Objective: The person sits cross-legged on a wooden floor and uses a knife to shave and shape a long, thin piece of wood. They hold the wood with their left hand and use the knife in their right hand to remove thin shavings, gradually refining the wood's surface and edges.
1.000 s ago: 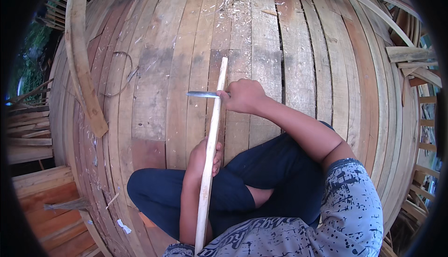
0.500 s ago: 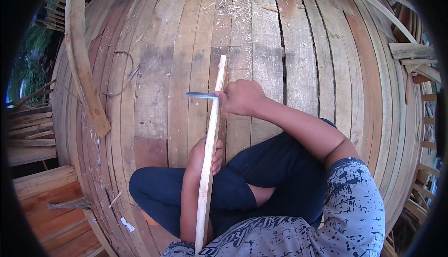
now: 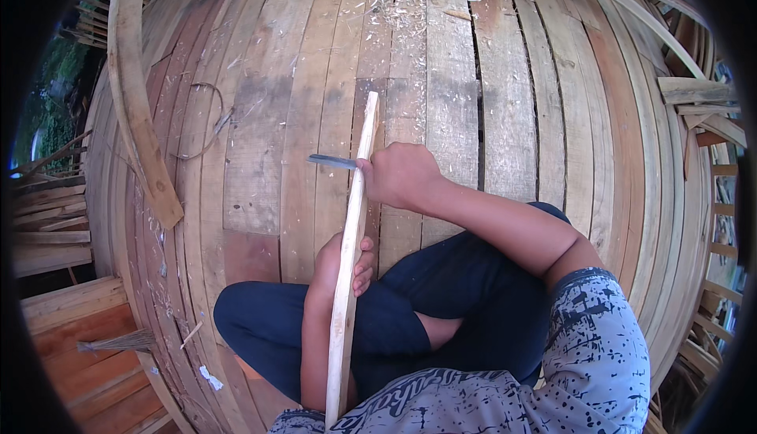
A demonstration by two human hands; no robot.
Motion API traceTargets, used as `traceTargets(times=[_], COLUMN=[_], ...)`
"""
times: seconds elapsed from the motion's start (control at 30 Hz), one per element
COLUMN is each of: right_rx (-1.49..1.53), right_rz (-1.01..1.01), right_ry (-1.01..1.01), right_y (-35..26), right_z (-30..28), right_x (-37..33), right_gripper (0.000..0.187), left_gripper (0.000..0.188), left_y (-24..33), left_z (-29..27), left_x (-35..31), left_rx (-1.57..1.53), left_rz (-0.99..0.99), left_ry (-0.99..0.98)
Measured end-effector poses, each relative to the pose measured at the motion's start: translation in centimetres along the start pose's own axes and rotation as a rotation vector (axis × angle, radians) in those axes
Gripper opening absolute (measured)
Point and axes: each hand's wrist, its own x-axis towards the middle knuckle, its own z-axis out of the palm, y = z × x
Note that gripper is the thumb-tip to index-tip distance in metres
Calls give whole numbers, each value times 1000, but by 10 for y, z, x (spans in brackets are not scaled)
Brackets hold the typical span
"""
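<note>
A long pale wooden strip [image 3: 344,300] runs from against my torso out over the plank floor, its far end raised in front of me. Wrapped round its lower middle is my left hand [image 3: 347,264], fingers curled over the right side. My right hand [image 3: 404,174] is closed in a fist near the strip's far part, gripping a knife. The knife's blade [image 3: 331,161] crosses the strip and points left; its handle is hidden in the fist. My thumb sits close to the strip's edge.
Wood shavings [image 3: 406,20] lie scattered on the plank floor [image 3: 260,142]. A long board [image 3: 142,119] slants at the left, beside a thin curved strip [image 3: 219,122]. A broom-like bundle [image 3: 118,342] rests at lower left. Stacked wood pieces [image 3: 694,89] stand at the right.
My right hand and the knife have shifted slightly toward me and left along the strip. The strip's far end has tilted a little left.
</note>
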Motion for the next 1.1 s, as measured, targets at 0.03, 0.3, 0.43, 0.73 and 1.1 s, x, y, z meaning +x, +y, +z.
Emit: traceTargets(times=[0.03, 0.3, 0.43, 0.73, 1.1], right_rx=[78, 41, 140, 89, 22], right_rz=[31, 103, -55, 13, -11], right_ry=[-22, 36, 75, -148, -62], right_y=[12, 35, 64, 33, 19], right_z=[2, 1, -6, -6, 0], right_x=[14, 26, 37, 24, 20], right_gripper=[57, 40, 41, 52, 49], left_gripper=[35, 36, 37, 42, 43], left_y=[-1, 0, 0, -3, -6], left_z=[-3, -4, -2, 10, 7], left_x=[0, 3, 5, -1, -3], left_rx=[23, 85, 108, 277, 234], left_rz=[1, 27, 46, 142, 128], left_ry=[-8, -36, -9, 189, 172])
